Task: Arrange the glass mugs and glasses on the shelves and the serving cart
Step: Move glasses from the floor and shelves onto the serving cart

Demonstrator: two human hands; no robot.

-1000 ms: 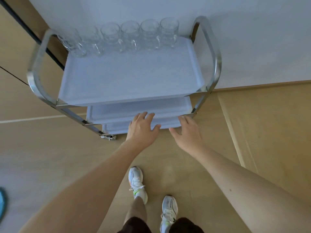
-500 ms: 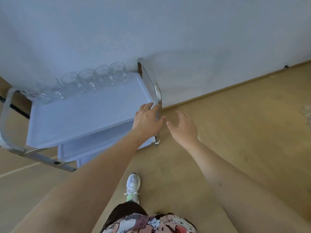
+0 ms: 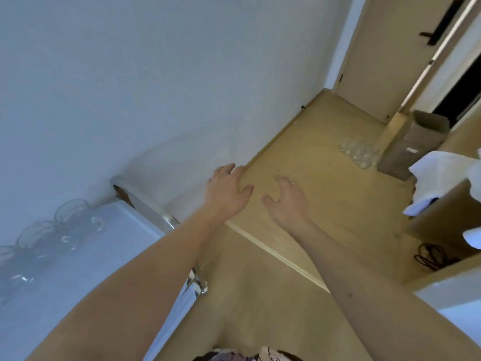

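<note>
The serving cart [image 3: 109, 256] with its chrome handle [image 3: 156, 212] stands at the lower left against the white wall. A row of clear glass mugs [image 3: 52, 235] lines the back edge of its top tray. More clear glasses [image 3: 360, 153] sit in a cluster on the wooden floor far to the right, beside a cardboard box. My left hand [image 3: 227, 192] and my right hand [image 3: 287, 200] reach forward over the floor, to the right of the cart. Their fingers are relaxed and spread, and neither hand holds anything.
An open cardboard box [image 3: 413, 149] stands next to the glasses on the floor. A wooden door [image 3: 385, 56] is at the far right. A white-covered surface [image 3: 447, 173] and black cables [image 3: 432, 256] lie at the right. A raised floor strip [image 3: 276, 252] runs diagonally below my hands.
The view has swung right, away from the cart. Both hands left the cart's lower shelves and now hover over the floor, and the glasses on the floor came into sight.
</note>
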